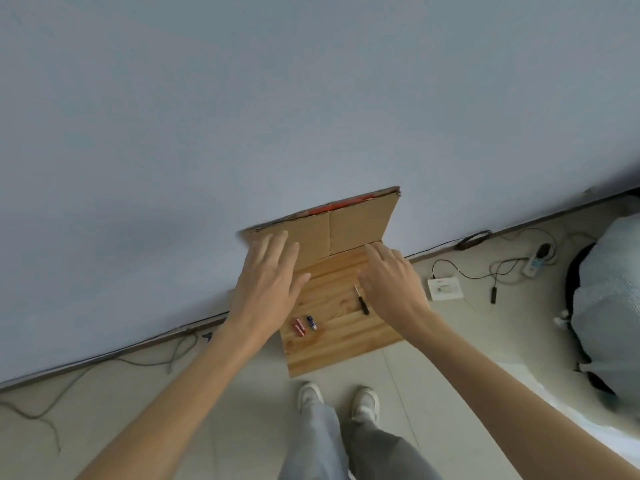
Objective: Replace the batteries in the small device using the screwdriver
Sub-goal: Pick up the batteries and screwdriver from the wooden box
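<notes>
A small wooden table top (332, 341) stands against the wall. On it lie two red batteries (299, 328), a blue battery (311, 322) and a small black-handled screwdriver (361, 300). My left hand (268, 285) hovers over the table's left side with fingers straight and holds nothing. My right hand (391, 282) is stretched over the right side, just right of the screwdriver, fingers relaxed. The small device is not visible; my hands may hide it.
A folded cardboard sheet (346, 226) leans on the wall behind the table. On the floor to the right lie a white box (445, 289), cables, a power strip (535, 265) and a wrapped bundle (609, 306). My feet (339, 400) stand before the table.
</notes>
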`<state>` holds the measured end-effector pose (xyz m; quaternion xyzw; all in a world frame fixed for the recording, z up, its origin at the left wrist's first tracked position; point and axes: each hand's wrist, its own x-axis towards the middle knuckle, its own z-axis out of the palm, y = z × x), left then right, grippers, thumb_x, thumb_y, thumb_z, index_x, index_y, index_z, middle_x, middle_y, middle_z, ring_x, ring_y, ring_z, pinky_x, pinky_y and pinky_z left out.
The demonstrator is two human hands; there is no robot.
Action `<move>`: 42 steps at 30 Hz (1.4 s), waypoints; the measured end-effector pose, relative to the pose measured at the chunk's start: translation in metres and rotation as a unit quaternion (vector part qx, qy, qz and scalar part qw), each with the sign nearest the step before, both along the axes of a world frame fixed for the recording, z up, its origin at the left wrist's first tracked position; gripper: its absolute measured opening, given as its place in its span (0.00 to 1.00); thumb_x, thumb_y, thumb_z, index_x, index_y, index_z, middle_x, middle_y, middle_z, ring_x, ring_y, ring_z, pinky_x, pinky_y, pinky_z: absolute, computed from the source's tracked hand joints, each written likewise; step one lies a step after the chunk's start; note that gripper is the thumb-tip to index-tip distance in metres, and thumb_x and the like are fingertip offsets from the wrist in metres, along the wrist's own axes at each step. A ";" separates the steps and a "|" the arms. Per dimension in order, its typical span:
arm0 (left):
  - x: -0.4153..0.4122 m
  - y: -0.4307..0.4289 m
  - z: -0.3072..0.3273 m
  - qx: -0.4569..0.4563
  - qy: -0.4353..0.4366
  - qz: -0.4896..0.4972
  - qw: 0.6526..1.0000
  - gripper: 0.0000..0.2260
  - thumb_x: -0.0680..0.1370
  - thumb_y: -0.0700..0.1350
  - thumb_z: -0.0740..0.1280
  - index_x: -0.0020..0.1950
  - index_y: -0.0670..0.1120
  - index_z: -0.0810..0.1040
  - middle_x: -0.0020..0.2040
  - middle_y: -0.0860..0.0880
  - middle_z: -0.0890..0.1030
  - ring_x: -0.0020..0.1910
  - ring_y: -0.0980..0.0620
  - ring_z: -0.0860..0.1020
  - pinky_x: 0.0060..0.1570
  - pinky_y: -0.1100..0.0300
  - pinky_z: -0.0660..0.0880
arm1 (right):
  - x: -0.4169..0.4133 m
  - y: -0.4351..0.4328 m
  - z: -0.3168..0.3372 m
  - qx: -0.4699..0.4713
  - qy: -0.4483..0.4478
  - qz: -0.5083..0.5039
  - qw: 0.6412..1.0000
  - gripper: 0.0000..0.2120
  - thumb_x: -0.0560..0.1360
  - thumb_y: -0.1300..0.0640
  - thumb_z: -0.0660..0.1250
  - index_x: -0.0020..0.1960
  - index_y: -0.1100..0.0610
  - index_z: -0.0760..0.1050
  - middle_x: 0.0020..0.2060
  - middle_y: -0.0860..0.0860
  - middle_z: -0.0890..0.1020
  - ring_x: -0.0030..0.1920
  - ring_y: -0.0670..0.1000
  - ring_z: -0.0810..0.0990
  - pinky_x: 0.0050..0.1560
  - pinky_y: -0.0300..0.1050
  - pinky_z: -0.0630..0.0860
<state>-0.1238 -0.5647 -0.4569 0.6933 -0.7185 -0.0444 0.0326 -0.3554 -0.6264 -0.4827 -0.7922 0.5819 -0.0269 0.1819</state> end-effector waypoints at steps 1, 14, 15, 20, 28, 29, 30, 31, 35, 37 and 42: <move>0.002 0.003 -0.020 0.011 0.001 0.001 1.000 0.28 0.86 0.60 0.58 0.80 0.44 0.70 0.82 0.42 0.66 0.80 0.40 0.65 0.79 0.43 0.66 | 0.000 -0.001 -0.017 0.007 0.002 -0.002 1.000 0.16 0.82 0.56 0.62 0.69 0.56 0.71 0.67 0.52 0.77 0.64 0.57 0.76 0.60 0.52 0.78; 0.019 0.018 -0.280 0.153 0.127 0.051 0.979 0.34 0.81 0.61 0.70 0.83 0.50 0.66 0.82 0.49 0.64 0.81 0.47 0.62 0.81 0.46 0.66 | -0.008 -0.017 -0.232 0.073 0.061 0.010 0.995 0.14 0.83 0.56 0.65 0.67 0.57 0.73 0.61 0.53 0.79 0.59 0.57 0.78 0.43 0.46 0.71; 0.021 0.021 -0.298 0.161 0.128 0.050 0.977 0.36 0.79 0.62 0.71 0.83 0.51 0.65 0.82 0.50 0.63 0.81 0.47 0.62 0.81 0.46 0.66 | -0.010 -0.019 -0.247 0.075 0.071 0.016 0.995 0.13 0.83 0.55 0.65 0.66 0.57 0.73 0.60 0.53 0.79 0.58 0.56 0.78 0.42 0.45 0.71; 0.030 0.042 -0.368 0.162 0.100 0.027 0.981 0.42 0.75 0.68 0.72 0.84 0.55 0.61 0.82 0.49 0.62 0.78 0.44 0.65 0.78 0.42 0.67 | -0.020 -0.025 -0.307 0.071 0.125 0.022 0.989 0.19 0.82 0.45 0.67 0.64 0.57 0.70 0.55 0.53 0.77 0.55 0.55 0.78 0.37 0.47 0.71; 0.025 0.064 -0.428 0.127 0.027 -0.007 0.991 0.39 0.80 0.72 0.60 0.86 0.54 0.58 0.77 0.44 0.68 0.66 0.44 0.72 0.67 0.47 0.73 | -0.040 -0.020 -0.355 0.034 0.146 0.040 0.988 0.23 0.83 0.37 0.61 0.65 0.55 0.65 0.48 0.52 0.75 0.46 0.55 0.80 0.30 0.47 0.69; 0.025 0.063 -0.432 0.121 0.018 -0.011 0.992 0.37 0.81 0.71 0.59 0.85 0.53 0.59 0.75 0.43 0.69 0.65 0.43 0.73 0.66 0.47 0.73 | -0.041 -0.020 -0.358 0.035 0.145 0.042 0.988 0.23 0.83 0.37 0.60 0.66 0.54 0.65 0.48 0.51 0.75 0.46 0.55 0.80 0.29 0.46 0.69; 0.025 0.061 -0.437 0.112 0.011 -0.014 0.994 0.36 0.82 0.69 0.59 0.85 0.52 0.60 0.74 0.42 0.70 0.64 0.43 0.74 0.65 0.48 0.74 | -0.041 -0.020 -0.361 0.037 0.144 0.046 0.988 0.23 0.83 0.37 0.59 0.66 0.54 0.65 0.48 0.51 0.74 0.46 0.55 0.81 0.29 0.46 0.68; 0.025 0.059 -0.440 0.103 0.006 -0.018 0.995 0.34 0.83 0.68 0.58 0.85 0.51 0.61 0.73 0.42 0.71 0.63 0.42 0.74 0.64 0.48 0.75 | -0.042 -0.020 -0.364 0.040 0.144 0.051 0.988 0.22 0.83 0.37 0.59 0.66 0.54 0.65 0.48 0.51 0.74 0.45 0.55 0.81 0.29 0.46 0.68; 0.027 0.049 -0.451 0.078 -0.006 -0.038 0.996 0.32 0.85 0.64 0.57 0.84 0.48 0.62 0.69 0.41 0.73 0.60 0.44 0.74 0.63 0.48 0.77 | -0.040 -0.022 -0.376 0.053 0.132 0.066 0.988 0.22 0.84 0.39 0.57 0.68 0.54 0.64 0.49 0.51 0.76 0.42 0.55 0.81 0.28 0.48 0.73; 0.027 0.044 -0.454 0.059 0.005 -0.047 0.997 0.31 0.84 0.63 0.59 0.83 0.47 0.64 0.68 0.42 0.74 0.59 0.45 0.75 0.62 0.50 0.78 | -0.038 -0.021 -0.380 0.059 0.122 0.071 0.988 0.23 0.85 0.40 0.57 0.71 0.55 0.63 0.49 0.51 0.77 0.42 0.55 0.82 0.29 0.50 0.77; 0.025 0.035 -0.454 0.035 0.053 -0.068 0.996 0.31 0.82 0.61 0.65 0.82 0.48 0.67 0.66 0.44 0.73 0.59 0.47 0.75 0.61 0.51 0.80 | -0.032 -0.023 -0.384 0.047 0.132 0.081 0.987 0.22 0.84 0.40 0.59 0.69 0.55 0.64 0.45 0.49 0.77 0.35 0.52 0.79 0.26 0.47 0.72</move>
